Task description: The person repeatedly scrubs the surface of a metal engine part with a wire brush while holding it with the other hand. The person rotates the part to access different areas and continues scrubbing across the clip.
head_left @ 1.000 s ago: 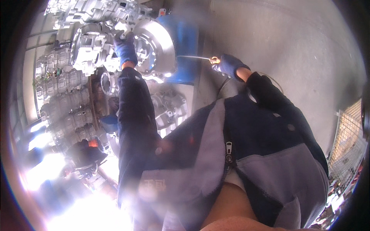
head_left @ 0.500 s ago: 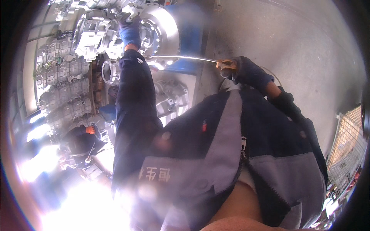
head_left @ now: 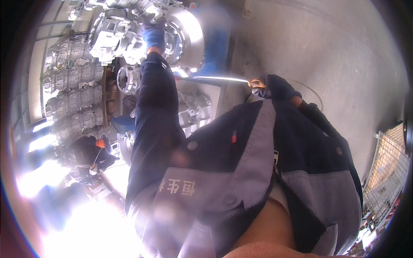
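My left hand [head_left: 153, 35], in a blue glove, reaches up to a silver cast-metal housing [head_left: 112, 38] at the upper left. Its fingers curl over part of the casting, beside a wide round flange [head_left: 192, 36]. In a dark glove, my right hand [head_left: 275, 88] is closed round the orange-brown body of an air blow gun [head_left: 254, 83]. From it a long thin metal tube [head_left: 221, 78] points left, toward the underside of the flange. Glare blurs the tube's far end. Behind my right wrist a thin hose [head_left: 317, 95] loops over the floor.
Below the flange another casting [head_left: 195, 107] lies on a pale surface. Rows of similar housings [head_left: 73, 94] line the left side. A co-worker's orange-gloved hand [head_left: 101, 143] shows at lower left. A wire-mesh cage [head_left: 387, 161] stands at right. Strong glare covers the lower left.
My right hand and the blow gun's tube have moved slightly nearer to me and to the right. My left hand remains on the casting. The whole view has shifted a little.
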Tool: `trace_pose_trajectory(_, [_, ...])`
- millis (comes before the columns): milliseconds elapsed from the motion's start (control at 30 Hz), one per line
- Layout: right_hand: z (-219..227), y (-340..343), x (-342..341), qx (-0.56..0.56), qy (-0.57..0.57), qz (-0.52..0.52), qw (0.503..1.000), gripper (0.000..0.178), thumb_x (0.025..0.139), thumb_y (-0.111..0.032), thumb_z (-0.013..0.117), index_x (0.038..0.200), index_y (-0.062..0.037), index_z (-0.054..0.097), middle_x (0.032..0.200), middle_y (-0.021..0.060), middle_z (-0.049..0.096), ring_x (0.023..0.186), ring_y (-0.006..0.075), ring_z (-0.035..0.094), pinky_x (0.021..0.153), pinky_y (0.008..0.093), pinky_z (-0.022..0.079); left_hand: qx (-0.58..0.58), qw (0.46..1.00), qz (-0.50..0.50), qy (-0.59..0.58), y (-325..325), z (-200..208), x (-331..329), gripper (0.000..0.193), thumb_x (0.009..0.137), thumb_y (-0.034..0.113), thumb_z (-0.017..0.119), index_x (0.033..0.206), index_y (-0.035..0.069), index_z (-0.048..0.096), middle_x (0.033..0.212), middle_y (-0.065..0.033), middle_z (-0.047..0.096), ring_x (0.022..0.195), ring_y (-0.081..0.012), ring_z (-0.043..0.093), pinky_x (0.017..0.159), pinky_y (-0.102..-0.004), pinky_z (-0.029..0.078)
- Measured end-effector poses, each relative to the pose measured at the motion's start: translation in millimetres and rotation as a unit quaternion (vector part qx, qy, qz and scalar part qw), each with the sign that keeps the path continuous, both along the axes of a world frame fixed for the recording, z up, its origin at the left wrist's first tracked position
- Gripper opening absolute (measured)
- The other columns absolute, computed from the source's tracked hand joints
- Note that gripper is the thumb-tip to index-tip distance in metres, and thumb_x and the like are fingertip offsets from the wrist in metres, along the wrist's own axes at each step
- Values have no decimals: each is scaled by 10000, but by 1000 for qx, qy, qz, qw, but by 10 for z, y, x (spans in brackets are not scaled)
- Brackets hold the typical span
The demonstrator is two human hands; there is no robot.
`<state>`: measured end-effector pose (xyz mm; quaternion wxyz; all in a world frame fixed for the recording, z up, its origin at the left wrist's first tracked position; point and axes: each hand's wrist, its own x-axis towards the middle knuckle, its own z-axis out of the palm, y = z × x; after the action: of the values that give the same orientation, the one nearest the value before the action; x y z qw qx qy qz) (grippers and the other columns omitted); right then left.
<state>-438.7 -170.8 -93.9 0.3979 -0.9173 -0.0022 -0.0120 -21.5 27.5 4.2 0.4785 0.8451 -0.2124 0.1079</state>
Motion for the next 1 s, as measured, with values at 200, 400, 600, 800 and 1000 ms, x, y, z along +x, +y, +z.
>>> trace_pose_trajectory(200, [200, -79, 79, 288, 86, -53, 952, 298, 881, -252, 652, 1125, -81, 653, 724, 84, 611, 566, 93, 538, 540, 274, 441, -173, 968, -130, 129, -4, 216, -213, 301, 907, 191, 638, 1172, 83, 545, 953, -20, 606, 847, -149, 584, 782, -279, 483])
trace_pose_trajectory(400, [869, -55, 211, 164, 47, -131, 977, 255, 872, -295, 680, 974, -61, 689, 573, 39, 578, 481, 89, 514, 487, 271, 425, -205, 949, -126, 202, 11, 270, -219, 397, 968, 299, 521, 1291, 72, 486, 1234, -39, 536, 1051, -141, 530, 933, -305, 425])
trace_pose_trajectory(600, [1545, -33, 470, 96, 43, -7, 994, 291, 888, -238, 614, 1140, -97, 644, 1037, 151, 670, 875, 210, 653, 778, 342, 496, -188, 970, -72, 137, -8, 123, -5, 401, 976, 414, 461, 1132, 94, 644, 772, 63, 559, 656, -75, 485, 578, -254, 399])
trace_pose_trajectory(800, [1755, -36, 435, 242, 90, -116, 959, 277, 870, -278, 655, 1027, -52, 628, 749, 62, 619, 596, 136, 571, 561, 284, 441, -220, 967, -82, 102, -23, 56, -51, 368, 972, 402, 471, 1083, 108, 661, 715, 85, 508, 593, -58, 419, 536, -232, 353])
trace_pose_trajectory(1000, [1813, -122, 590, 234, 71, -85, 966, 373, 925, -349, 549, 1185, -83, 578, 1022, 86, 603, 867, 183, 571, 772, 307, 418, -209, 961, -90, 155, -7, 156, -228, 460, 953, 444, 488, 1213, 71, 560, 1039, -37, 556, 968, -157, 524, 895, -307, 439])
